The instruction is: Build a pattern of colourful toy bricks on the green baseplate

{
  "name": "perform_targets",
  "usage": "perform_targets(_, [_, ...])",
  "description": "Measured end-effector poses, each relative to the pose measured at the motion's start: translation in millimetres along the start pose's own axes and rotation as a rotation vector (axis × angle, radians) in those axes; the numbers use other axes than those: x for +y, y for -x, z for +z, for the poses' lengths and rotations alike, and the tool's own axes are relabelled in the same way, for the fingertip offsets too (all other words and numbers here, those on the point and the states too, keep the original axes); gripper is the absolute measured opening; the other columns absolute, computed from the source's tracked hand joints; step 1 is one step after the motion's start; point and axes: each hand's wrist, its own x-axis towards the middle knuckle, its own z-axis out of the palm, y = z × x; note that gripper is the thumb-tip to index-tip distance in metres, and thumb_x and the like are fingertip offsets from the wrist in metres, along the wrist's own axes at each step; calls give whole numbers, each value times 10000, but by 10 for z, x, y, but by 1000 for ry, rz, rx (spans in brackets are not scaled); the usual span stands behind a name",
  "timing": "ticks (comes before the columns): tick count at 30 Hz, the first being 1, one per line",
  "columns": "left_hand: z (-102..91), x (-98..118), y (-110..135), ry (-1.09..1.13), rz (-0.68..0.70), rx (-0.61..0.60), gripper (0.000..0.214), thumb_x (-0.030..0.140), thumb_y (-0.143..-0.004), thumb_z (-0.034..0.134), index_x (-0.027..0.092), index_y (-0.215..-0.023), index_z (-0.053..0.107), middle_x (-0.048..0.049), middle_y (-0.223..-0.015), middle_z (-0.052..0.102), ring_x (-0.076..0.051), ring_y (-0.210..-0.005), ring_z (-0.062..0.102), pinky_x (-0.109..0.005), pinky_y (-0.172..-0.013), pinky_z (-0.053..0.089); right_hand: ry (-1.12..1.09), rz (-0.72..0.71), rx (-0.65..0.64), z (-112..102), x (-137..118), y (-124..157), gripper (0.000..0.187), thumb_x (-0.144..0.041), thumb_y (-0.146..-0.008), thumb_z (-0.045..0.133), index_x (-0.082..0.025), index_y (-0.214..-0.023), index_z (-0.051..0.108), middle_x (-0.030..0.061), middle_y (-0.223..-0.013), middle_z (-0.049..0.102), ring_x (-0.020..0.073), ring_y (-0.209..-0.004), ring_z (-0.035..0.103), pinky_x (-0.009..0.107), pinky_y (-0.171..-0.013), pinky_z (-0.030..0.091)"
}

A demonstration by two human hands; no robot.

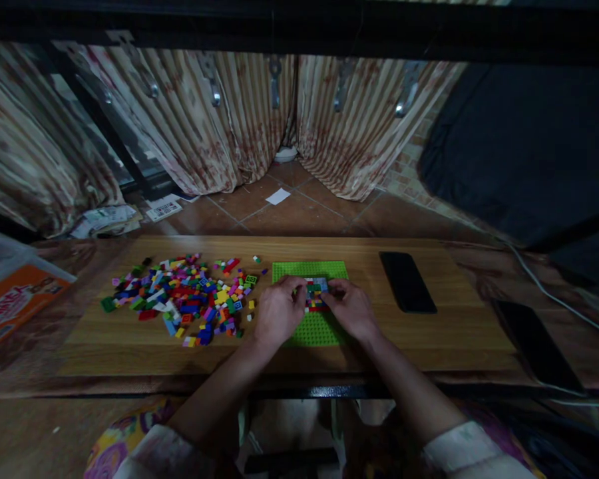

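A lime-green studded baseplate (319, 332) lies on the wooden board in front of me. On its upper middle sits a small build of toy bricks (317, 293), with grey, teal, red and yellow parts. My left hand (281, 309) is closed, its thumb and fingertips pressed to the build's left side. From the right, my right hand (353, 309) pinches at the opposite side, fingers curled. The fingertips cover parts of the build, and whether a loose brick is between them cannot be made out.
A wide pile of loose coloured bricks (190, 299) spreads over the left of the wooden board (364, 352). A dark phone (408, 282) lies to the right, and another dark device (536, 346) beyond the board's edge. A plastic tub (20, 286) with an orange label stands far left.
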Motion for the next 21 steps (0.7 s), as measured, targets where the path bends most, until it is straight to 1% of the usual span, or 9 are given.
perform_targets(6, [-123,-35,-17,75,-40,43,160,195,-855,518,206,-865,678,-23,-872,712,-148,-765,645,-250,-719,484,-27,17,1,23,43,-19,288,-319,-772,615,-168,-1014,655,42,-834,710,190,-748,651,314,-706,480])
perform_targets(10, [-179,-46,-17,89,-61,61,158,198,-847,527,211,-861,684,-18,-859,713,-146,-759,640,-243,-693,482,-22,-18,32,37,50,-13,262,-308,-770,611,-184,-995,663,34,-814,708,189,-750,653,324,-725,485])
perform_targets(14, [-254,-67,-35,104,-60,95,163,211,-846,530,212,-870,691,-13,-830,713,-140,-732,641,-234,-673,481,-27,-34,36,43,45,3,255,-299,-780,601,-184,-1000,661,49,-847,714,197,-792,663,335,-758,492])
perform_targets(18, [-392,-127,-76,143,-66,156,164,207,-834,534,196,-854,697,-10,-786,708,-127,-676,632,-224,-653,478,-49,-30,4,44,86,-4,282,-338,-787,591,-177,-1010,656,59,-880,718,205,-803,666,345,-757,498])
perform_targets(21, [-543,-206,-108,181,-78,228,153,226,-826,549,187,-833,697,-11,-766,706,-125,-657,627,-219,-633,473,-128,-35,-11,33,169,-38,330,-401,-797,576,-165,-1013,658,72,-895,719,210,-806,667,352,-758,503])
